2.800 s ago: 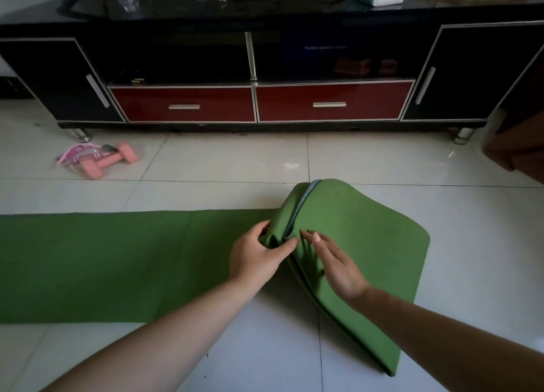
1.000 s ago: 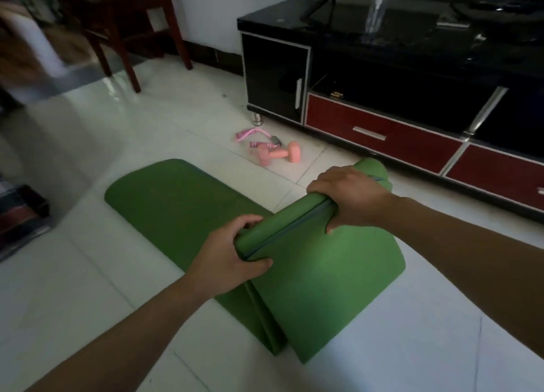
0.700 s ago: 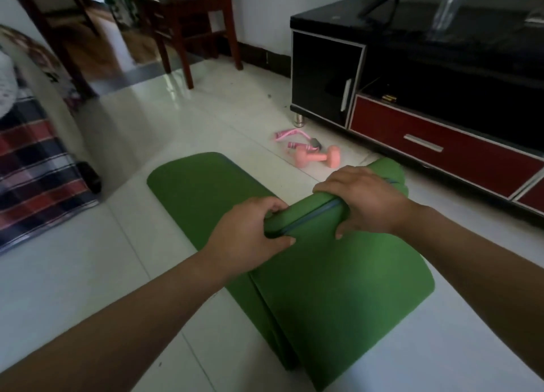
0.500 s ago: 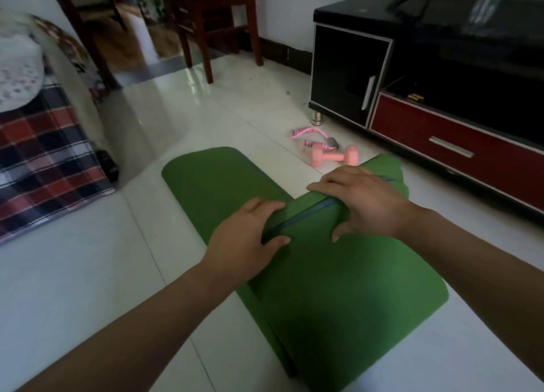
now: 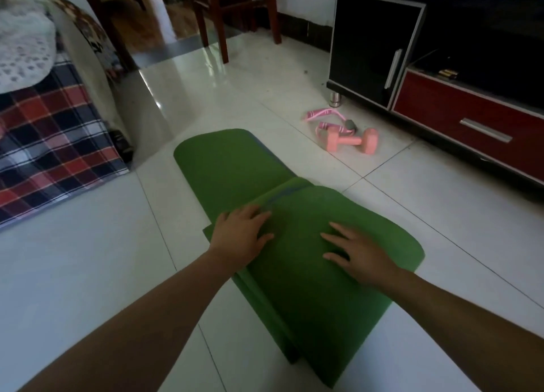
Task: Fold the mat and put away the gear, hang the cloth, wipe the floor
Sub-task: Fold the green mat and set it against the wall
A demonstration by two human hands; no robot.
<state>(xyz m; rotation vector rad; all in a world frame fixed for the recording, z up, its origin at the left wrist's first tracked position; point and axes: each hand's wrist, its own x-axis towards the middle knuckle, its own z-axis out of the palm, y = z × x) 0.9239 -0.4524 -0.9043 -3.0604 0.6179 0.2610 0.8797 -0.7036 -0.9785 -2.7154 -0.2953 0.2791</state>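
Observation:
A green mat [image 5: 309, 279] lies on the white tiled floor, folded into several flat layers near me, with a single-layer end [image 5: 226, 156] stretching away toward the upper left. My left hand [image 5: 240, 237] rests flat on the folded stack near its left edge, fingers spread. My right hand [image 5: 357, 251] presses flat on the top layer a little to the right. Neither hand grips anything. A pink dumbbell [image 5: 351, 140] and a pink skipping rope [image 5: 323, 120] lie on the floor beyond the mat.
A black TV cabinet [image 5: 376, 47] with red drawers [image 5: 471, 132] runs along the right. A plaid blanket [image 5: 50, 132] covers furniture at the left. Wooden chair legs [image 5: 219, 23] stand at the back. Bare floor tiles surround the mat.
The raised fold that both hands were gripping has been laid down flat. Both hands let go and now press palm-down on the stack. The view has swung further left.

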